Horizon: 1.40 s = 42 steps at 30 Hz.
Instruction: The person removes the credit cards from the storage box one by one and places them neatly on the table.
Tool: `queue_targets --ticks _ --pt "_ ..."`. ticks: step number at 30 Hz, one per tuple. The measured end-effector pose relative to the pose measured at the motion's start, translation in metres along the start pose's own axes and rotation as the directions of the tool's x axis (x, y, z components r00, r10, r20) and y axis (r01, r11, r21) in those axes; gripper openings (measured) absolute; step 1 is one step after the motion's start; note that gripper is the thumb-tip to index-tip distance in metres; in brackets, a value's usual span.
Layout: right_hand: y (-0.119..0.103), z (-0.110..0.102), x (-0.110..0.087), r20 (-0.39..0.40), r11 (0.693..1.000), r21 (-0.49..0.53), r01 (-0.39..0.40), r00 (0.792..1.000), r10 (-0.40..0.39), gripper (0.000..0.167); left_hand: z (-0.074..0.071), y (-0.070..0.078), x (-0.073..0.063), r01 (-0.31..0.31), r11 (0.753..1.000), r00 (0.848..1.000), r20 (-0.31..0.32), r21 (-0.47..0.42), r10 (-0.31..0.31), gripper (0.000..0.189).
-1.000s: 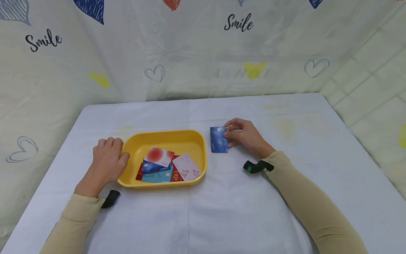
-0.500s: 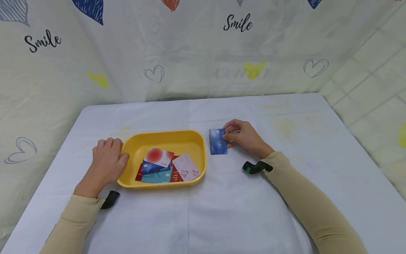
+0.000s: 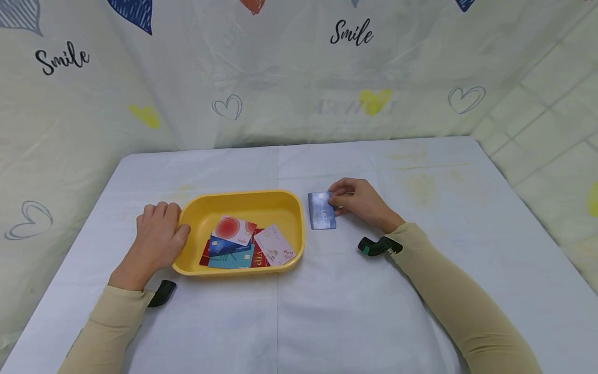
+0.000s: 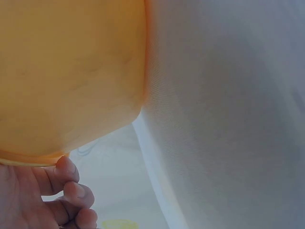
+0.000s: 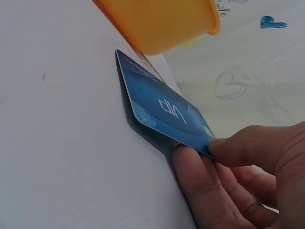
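Observation:
A blue VIP card [image 3: 321, 214] lies between the thumb and fingers of my right hand [image 3: 357, 201], which pinches its right edge just right of the yellow tray [image 3: 243, 200]. In the right wrist view the card [image 5: 162, 107] slants, with its shadow on the cloth below it. My left hand [image 3: 161, 236] grips the tray's left rim; its curled fingertips [image 4: 76, 191] show beneath the rim in the left wrist view. Inside the tray are a white card with a red circle [image 3: 233, 230], a pale pink card [image 3: 274, 245], a teal card [image 3: 230, 259], and red and blue ones, overlapping.
White cloth [image 3: 327, 311] covers the table, whose back edge meets a hanging printed curtain [image 3: 289, 67]. A black wrist strap [image 3: 379, 246] sits at the right cuff, another black strap [image 3: 162, 294] at the left.
The blue card has shifted slightly toward me, and its face now looks paler, as if catching light. My right hand has lowered a little with it; the left hand and tray stay put.

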State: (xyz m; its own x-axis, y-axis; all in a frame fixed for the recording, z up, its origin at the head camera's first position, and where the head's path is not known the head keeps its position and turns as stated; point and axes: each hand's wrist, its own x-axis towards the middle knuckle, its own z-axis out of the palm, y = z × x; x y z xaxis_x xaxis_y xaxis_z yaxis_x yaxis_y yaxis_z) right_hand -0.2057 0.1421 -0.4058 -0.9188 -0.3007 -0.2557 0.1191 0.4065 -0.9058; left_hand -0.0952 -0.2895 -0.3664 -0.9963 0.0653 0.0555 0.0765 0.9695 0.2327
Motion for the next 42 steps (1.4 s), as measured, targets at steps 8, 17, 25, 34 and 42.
queue_targets --ticks 8,17,25,34,42 --pt "-0.002 -0.001 -0.002 0.004 0.998 -0.054 -0.015 1.0 0.016 0.035 -0.001 0.0 0.0 -0.004 1.0 1.0 -0.002 0.0 0.004 0.023" --pt "-0.006 -0.001 -0.004 0.003 0.991 -0.131 -0.036 0.999 0.037 0.034 -0.001 0.0 -0.001 0.006 1.0 1.0 -0.002 0.005 -0.006 0.025" --pt "-0.007 -0.002 -0.006 -0.015 0.986 -0.155 -0.057 0.998 0.056 0.03 -0.002 0.0 -0.001 0.001 1.0 1.0 0.004 0.004 -0.001 0.024" --pt "-0.011 -0.003 -0.008 -0.029 0.982 -0.184 -0.05 0.999 0.045 0.031 -0.002 -0.002 -0.002 0.003 1.0 1.0 0.008 -0.003 -0.003 0.023" --pt "-0.012 -0.004 -0.009 -0.035 0.977 -0.214 -0.024 0.999 0.017 0.03 -0.003 -0.003 -0.001 -0.008 1.0 1.0 0.005 -0.014 0.008 0.021"
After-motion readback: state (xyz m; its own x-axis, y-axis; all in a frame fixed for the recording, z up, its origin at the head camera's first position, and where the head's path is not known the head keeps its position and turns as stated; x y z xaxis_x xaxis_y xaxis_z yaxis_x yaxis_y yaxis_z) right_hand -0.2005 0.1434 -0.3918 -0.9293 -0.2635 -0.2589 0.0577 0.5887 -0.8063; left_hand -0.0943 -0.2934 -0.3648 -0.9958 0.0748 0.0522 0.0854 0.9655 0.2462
